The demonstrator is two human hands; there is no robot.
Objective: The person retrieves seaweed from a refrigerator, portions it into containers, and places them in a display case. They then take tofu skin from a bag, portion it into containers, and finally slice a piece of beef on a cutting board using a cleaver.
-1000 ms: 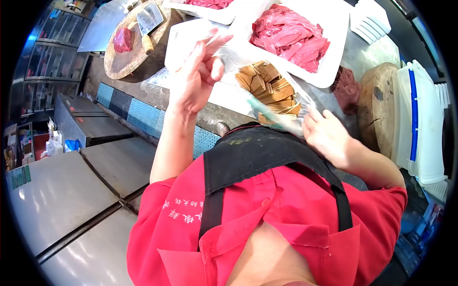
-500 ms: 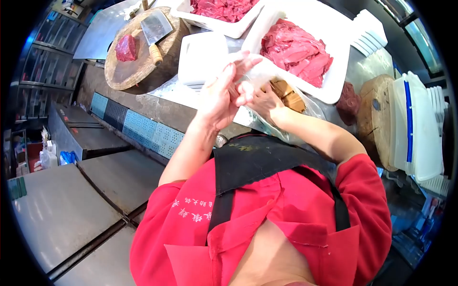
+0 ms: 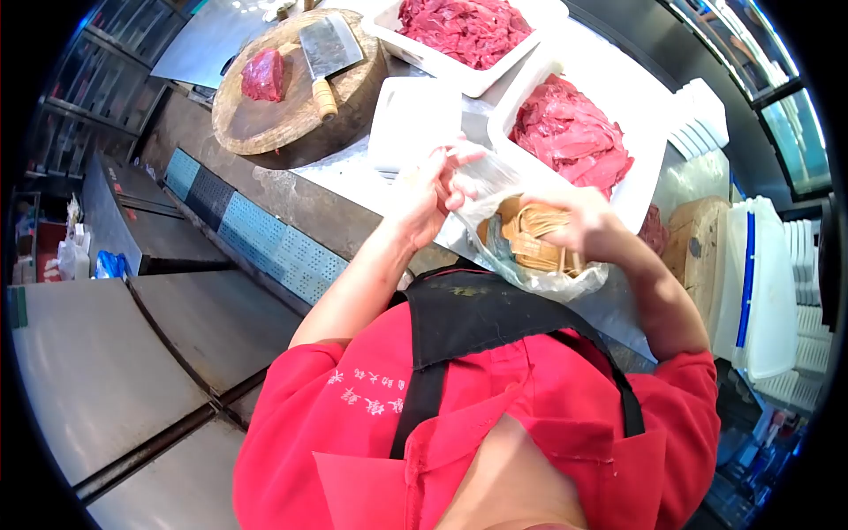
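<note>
A clear plastic bag (image 3: 508, 273) hangs open close to the black apron, with tan and brown strips (image 3: 535, 238) bunched inside. Its upper left edge is pinched in my left hand (image 3: 433, 196), with some fingers curled. From the right, my right hand (image 3: 587, 225) reaches over the bag's mouth, its slightly blurred fingers closed on the strips. Just beyond the bag stands a white tray of red sliced meat (image 3: 572, 132). A stacked white lid or tray (image 3: 413, 122) lies beyond my left hand.
On the left, a round chopping block (image 3: 243, 131) holds a meat chunk (image 3: 263, 74) and a cleaver (image 3: 331, 46). Another meat tray (image 3: 466, 31) stands at the back. At the right are another wooden block (image 3: 695, 243), white containers (image 3: 774, 283) and stacked trays (image 3: 700, 119).
My right hand has lifted from deep in the bag and turned over the strips, which now show more. My left hand keeps the bag's edge. The whole view has shifted slightly.
</note>
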